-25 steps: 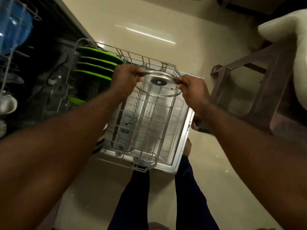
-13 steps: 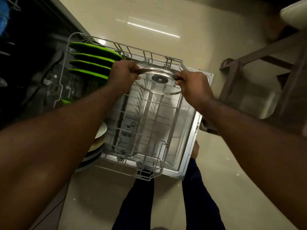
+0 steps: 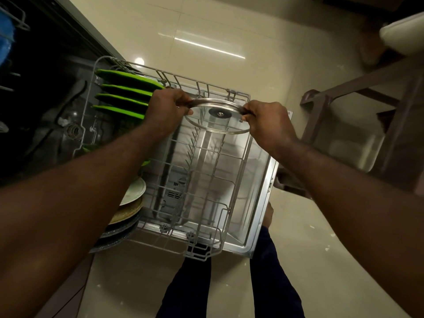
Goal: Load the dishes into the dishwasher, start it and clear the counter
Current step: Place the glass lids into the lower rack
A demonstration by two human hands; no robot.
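Observation:
A round glass lid (image 3: 218,123) with a metal rim hangs over the far end of the pulled-out lower rack (image 3: 202,180). My left hand (image 3: 165,109) grips its left edge and my right hand (image 3: 266,122) grips its right edge. Several green plates (image 3: 124,95) stand upright in the rack's far left rows. More plates, white, tan and dark (image 3: 128,210), stand at the rack's near left, partly hidden by my left forearm. The rack sits over the open dishwasher door (image 3: 259,198).
The dark dishwasher tub (image 3: 46,111) opens at the left, with an upper rack and a blue item (image 3: 5,35) at the top left. A brown stool or table frame (image 3: 358,125) stands close on the right. My legs (image 3: 229,283) stand on the tiled floor before the door.
Both hands keep their grip on the lid, which has tipped slightly and stayed over the rack's far end. The view has shifted a little.

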